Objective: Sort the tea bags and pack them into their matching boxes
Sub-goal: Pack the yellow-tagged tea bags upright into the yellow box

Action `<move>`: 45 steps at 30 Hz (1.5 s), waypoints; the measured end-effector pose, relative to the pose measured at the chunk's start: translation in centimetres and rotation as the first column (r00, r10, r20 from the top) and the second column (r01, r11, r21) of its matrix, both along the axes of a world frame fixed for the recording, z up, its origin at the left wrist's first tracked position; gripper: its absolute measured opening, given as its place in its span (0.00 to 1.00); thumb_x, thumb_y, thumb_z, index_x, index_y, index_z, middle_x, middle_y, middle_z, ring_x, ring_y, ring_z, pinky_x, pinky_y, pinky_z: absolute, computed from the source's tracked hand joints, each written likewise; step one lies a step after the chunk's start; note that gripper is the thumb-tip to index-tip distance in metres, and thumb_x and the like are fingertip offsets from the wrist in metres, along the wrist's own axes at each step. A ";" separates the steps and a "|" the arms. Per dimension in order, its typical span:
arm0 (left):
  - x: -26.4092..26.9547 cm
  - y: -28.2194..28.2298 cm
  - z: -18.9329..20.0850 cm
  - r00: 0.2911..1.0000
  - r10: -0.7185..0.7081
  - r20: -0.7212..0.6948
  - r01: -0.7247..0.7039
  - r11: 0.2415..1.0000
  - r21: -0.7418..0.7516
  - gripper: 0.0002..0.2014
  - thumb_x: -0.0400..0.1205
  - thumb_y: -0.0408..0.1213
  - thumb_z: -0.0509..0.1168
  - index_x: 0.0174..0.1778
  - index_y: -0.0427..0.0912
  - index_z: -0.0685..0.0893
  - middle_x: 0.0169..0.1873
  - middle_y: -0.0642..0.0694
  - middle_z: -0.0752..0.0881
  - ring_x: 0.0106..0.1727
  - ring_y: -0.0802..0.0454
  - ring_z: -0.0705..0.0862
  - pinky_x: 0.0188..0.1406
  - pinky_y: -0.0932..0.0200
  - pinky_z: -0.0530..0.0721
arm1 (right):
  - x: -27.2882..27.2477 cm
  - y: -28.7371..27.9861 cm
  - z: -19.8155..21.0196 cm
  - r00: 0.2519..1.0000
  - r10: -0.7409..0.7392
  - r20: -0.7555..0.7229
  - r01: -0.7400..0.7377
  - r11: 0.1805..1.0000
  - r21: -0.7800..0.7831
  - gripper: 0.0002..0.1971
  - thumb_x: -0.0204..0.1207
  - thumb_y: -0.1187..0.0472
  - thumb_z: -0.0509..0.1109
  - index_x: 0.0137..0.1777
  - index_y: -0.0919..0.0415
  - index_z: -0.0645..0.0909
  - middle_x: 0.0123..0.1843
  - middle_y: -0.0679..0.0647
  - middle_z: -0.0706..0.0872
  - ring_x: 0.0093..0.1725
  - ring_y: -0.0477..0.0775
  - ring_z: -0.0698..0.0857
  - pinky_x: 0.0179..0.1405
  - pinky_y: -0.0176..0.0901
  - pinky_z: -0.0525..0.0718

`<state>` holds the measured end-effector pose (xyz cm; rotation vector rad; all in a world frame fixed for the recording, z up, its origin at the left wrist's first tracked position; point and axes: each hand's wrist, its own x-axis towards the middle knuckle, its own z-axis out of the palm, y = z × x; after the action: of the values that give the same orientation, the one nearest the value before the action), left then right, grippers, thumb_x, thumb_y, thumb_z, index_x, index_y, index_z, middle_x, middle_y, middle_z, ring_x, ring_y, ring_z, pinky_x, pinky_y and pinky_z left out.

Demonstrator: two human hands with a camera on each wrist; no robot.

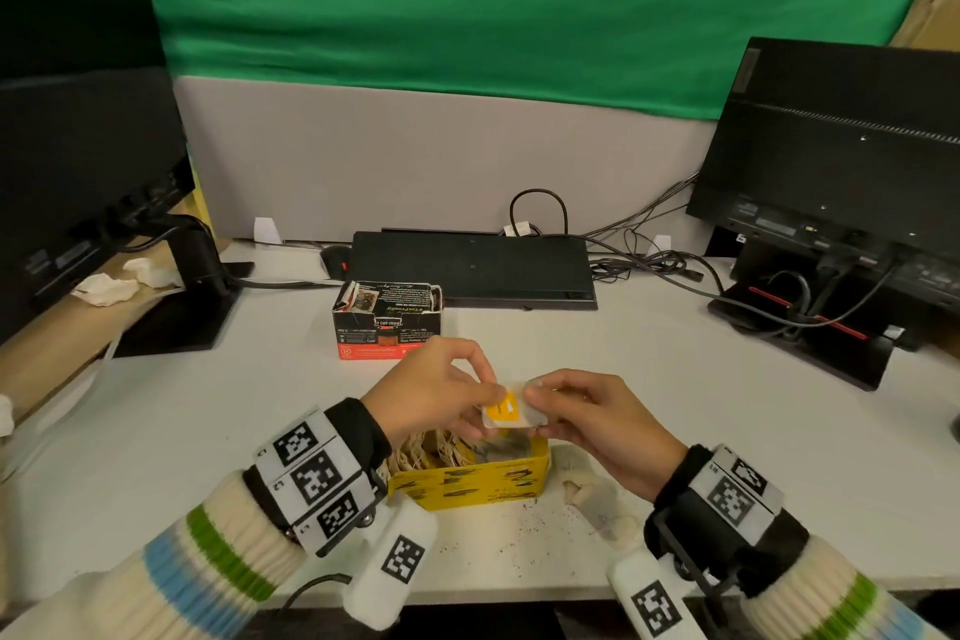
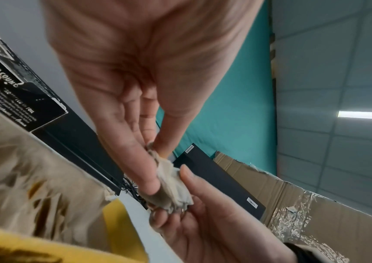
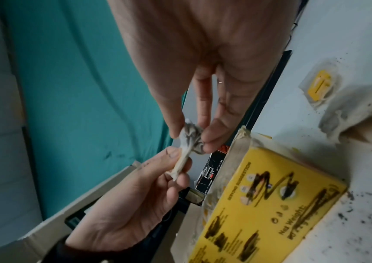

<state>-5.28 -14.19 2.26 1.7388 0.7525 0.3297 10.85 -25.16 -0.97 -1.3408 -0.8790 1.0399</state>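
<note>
Head view: above the open yellow box, a tea bag with a yellow tag, pinched from both sides. Left hand curled on its left edge, right hand curled on its right edge. Inside the yellow box, many pale tea bags. Further back on the white table, a black and red box, open on top. Just right of the yellow box, some loose tea bags lying among dark tea crumbs. Behind, a black keyboard and two monitors.

Left wrist view: tea bag crumpled between thumb and fingers of the left hand, with the right hand gripping it from below. At the left edge, the black and red box.

Right wrist view: right hand pinching the top of the twisted tea bag, left hand holding its lower end. To the right, the yellow box, with one loose tea bag with a yellow tag on the table beyond.
</note>
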 end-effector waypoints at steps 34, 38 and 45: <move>0.8 -0.9 -4.1 0.814 0.170 -0.555 0.328 0.653 0.682 0.16 0.80 0.48 0.66 0.58 0.45 0.73 0.53 0.42 0.84 0.52 0.41 0.84 0.42 0.56 0.74 | -2.8 -0.8 -2.6 -0.068 0.293 0.954 -0.117 0.947 -0.299 0.16 0.83 0.48 0.58 0.55 0.56 0.84 0.54 0.52 0.85 0.56 0.55 0.79 0.62 0.48 0.65; 0.6 -1.2 -3.5 0.798 0.216 -0.563 0.325 0.632 0.703 0.20 0.78 0.53 0.67 0.59 0.45 0.73 0.53 0.44 0.83 0.54 0.41 0.84 0.44 0.56 0.72 | -2.7 -0.7 -2.6 -0.071 0.306 0.949 -0.112 0.943 -0.313 0.16 0.83 0.48 0.57 0.53 0.56 0.83 0.53 0.54 0.85 0.56 0.55 0.79 0.60 0.48 0.65; 0.5 -1.0 -2.8 0.804 0.187 -0.564 0.305 0.684 0.663 0.21 0.76 0.53 0.70 0.58 0.47 0.74 0.49 0.46 0.82 0.53 0.43 0.83 0.43 0.57 0.72 | -2.2 -0.7 -3.2 -0.088 0.324 0.942 -0.134 0.933 -0.333 0.15 0.84 0.50 0.57 0.65 0.50 0.78 0.57 0.52 0.84 0.63 0.52 0.75 0.59 0.51 0.66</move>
<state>-4.81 -15.24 -0.55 2.7159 1.1019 -0.0047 8.66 -25.86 -4.21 -2.1235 -2.3018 0.0339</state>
